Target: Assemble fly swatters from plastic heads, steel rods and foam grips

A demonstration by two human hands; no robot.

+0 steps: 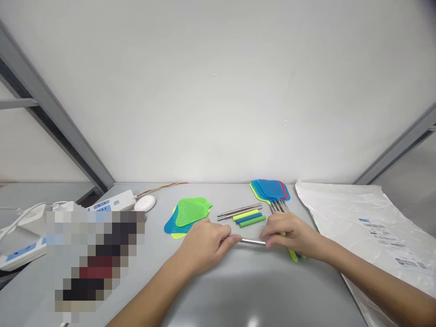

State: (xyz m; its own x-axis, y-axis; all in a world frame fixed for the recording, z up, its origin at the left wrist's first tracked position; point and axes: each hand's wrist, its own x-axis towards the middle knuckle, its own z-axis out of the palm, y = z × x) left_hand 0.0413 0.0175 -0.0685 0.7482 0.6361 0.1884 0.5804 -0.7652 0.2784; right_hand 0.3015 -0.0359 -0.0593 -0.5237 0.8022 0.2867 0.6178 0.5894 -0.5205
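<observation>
Between my two hands runs a short silver metal rod (253,241), level above the grey table. My left hand (207,240) pinches its left end, and the fingers of my right hand (289,231) close on its right end. Behind them lie yellow, blue and green handle sleeves (252,221) beside a few loose metal rods (240,211). Loose mesh fly swatter heads (193,211), green and blue, sit just beyond my left hand. Past my right hand is a stack of fly swatters (272,190) in blue, red and yellow; their handles are partly hidden under that hand.
A white plastic mailing bag (368,227) with labels covers the right side. On the left are white power strips (116,202) with cables, a round white device (145,203) and a pixelated object (98,263). A pale wall panel stands behind the table (259,290).
</observation>
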